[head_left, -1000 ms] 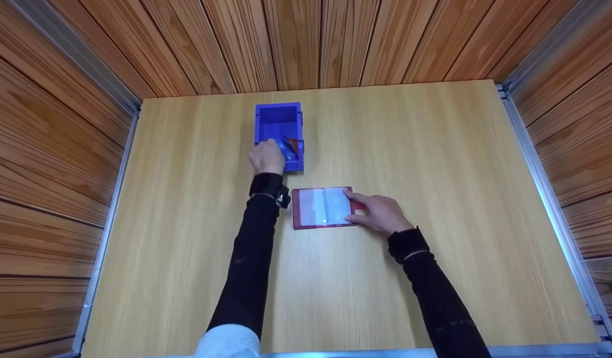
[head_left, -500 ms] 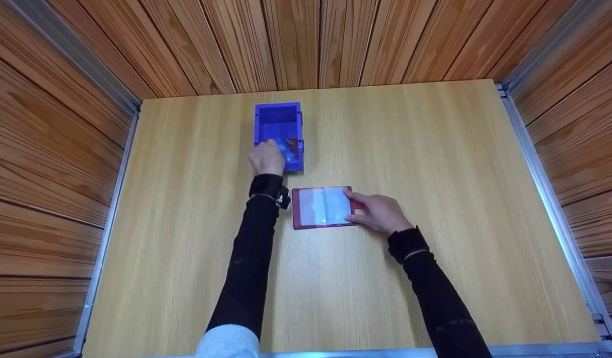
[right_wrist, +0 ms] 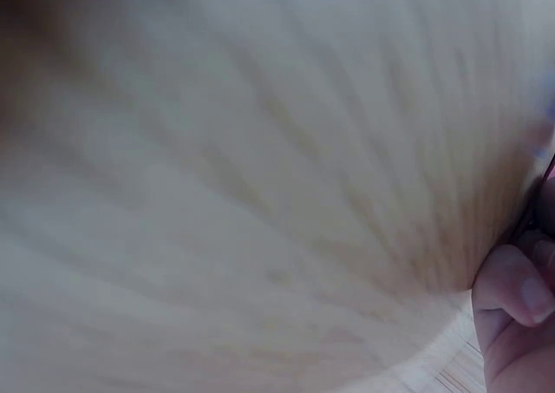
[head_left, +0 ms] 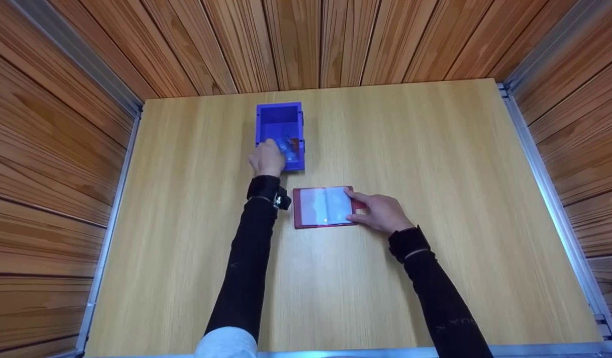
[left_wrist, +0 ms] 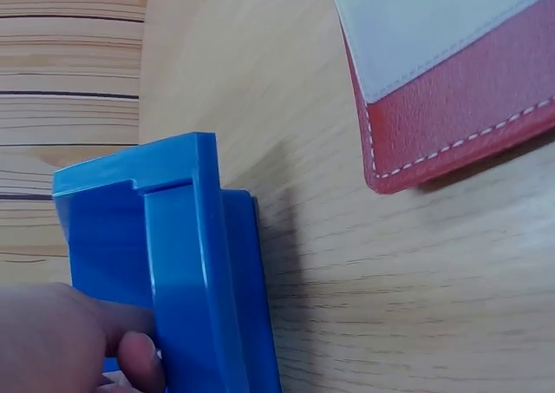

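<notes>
While the left arm reaches almost straight up from the near edge of the table [head_left: 460, 199], its hand [head_left: 267, 158] dips over the bin's left side, wrist low, knuckles up. Fingers bend down inside the wall; whether they grasp anything cannot be told, the tips being partly hidden. Bin [head_left: 279, 105]: blue, left of middle, nearer the table's far edge. A brown item [head_left: 295, 144] and a clear bluish one [head_left: 287, 149] lie toward its near right corner.

Right arm slants from the near edge, right of middle, inward to the left. Right hand [head_left: 382, 211] grips the red booklet [head_left: 313, 206] by its right edge, finger at the far corner, thumb at the near one, palm turned toward the pages. Booklet lies spread about mid-table, just beyond the bin's near right corner toward the near edge, pale sleeves facing up.
</notes>
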The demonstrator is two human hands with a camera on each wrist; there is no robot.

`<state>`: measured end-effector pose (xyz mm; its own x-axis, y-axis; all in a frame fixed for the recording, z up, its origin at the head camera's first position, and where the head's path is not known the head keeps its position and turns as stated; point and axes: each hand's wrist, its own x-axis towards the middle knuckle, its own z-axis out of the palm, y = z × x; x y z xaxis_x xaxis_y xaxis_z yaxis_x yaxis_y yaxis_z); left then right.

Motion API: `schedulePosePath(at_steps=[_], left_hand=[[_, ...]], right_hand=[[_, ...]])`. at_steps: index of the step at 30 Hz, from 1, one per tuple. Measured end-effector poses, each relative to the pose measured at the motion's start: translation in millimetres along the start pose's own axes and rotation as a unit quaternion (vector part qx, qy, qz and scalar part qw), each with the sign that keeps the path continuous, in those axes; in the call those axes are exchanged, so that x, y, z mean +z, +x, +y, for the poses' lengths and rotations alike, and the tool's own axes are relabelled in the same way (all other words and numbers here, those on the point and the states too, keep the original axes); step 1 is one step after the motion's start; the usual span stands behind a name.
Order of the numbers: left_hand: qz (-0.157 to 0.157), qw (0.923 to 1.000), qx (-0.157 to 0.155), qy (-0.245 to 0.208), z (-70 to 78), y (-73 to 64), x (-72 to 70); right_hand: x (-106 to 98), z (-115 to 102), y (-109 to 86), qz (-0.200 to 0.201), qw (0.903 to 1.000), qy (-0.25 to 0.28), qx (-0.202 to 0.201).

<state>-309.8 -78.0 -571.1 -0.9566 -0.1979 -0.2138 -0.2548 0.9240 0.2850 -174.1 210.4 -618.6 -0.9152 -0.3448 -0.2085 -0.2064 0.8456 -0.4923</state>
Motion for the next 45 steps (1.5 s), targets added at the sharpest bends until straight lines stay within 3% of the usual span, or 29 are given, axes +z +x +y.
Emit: schedulePosePath(at_steps=[4, 7, 10, 13, 17, 21, 25, 28, 31, 39, 45], left_hand=[[0.014, 0.9992, 0.021, -0.031, -2.7, -8.5, -4.3], [0.046, 0.9967, 0.044, -0.050, -4.1, -18.4, -10.8], [0.076, 0.9922, 0.068, -0.072, -8.2, -32.2, -19.8], [0.086, 0.9856, 0.097, -0.109, -15.7, -49.2, -26.3], [0.059, 0.9750, 0.157, -0.145, -25.7, -71.3, -23.7], [-0.004, 0.9662, 0.223, -0.130, -33.9, -87.6, -8.8], [-0.072, 0.9623, 0.240, -0.106, -38.2, -98.8, 8.4], [-0.101, 0.9602, 0.240, -0.101, -38.4, -105.0, 17.6], [-0.110, 0.9593, 0.242, -0.095, -37.2, -109.2, 24.4], [-0.090, 0.9599, 0.260, -0.053, -38.8, -113.3, 39.1], [-0.102, 0.9622, 0.250, -0.038, -42.2, -112.8, 43.7]], right_hand=[[0, -1, -0.4, 0.002, 1.0000, -0.001, 0.000], [-1, -1, -1.3, 0.005, 1.0000, -0.004, -0.004], [-1, 0, -0.8, 0.005, 0.9999, -0.005, -0.008], [0, 1, 0.1, 0.001, 1.0000, -0.005, -0.005], [1, 1, 0.1, -0.003, 1.0000, 0.000, 0.001], [2, 0, -0.8, -0.003, 1.0000, 0.006, 0.000], [1, -1, -1.3, -0.005, 0.9999, 0.009, 0.007], [0, -1, -1.1, -0.005, 0.9999, 0.006, 0.009], [-1, -2, -0.5, -0.004, 1.0000, 0.003, 0.007], [0, -2, 0.0, -0.005, 1.0000, 0.001, 0.005], [0, -1, 0.7, -0.005, 1.0000, -0.004, 0.001]])
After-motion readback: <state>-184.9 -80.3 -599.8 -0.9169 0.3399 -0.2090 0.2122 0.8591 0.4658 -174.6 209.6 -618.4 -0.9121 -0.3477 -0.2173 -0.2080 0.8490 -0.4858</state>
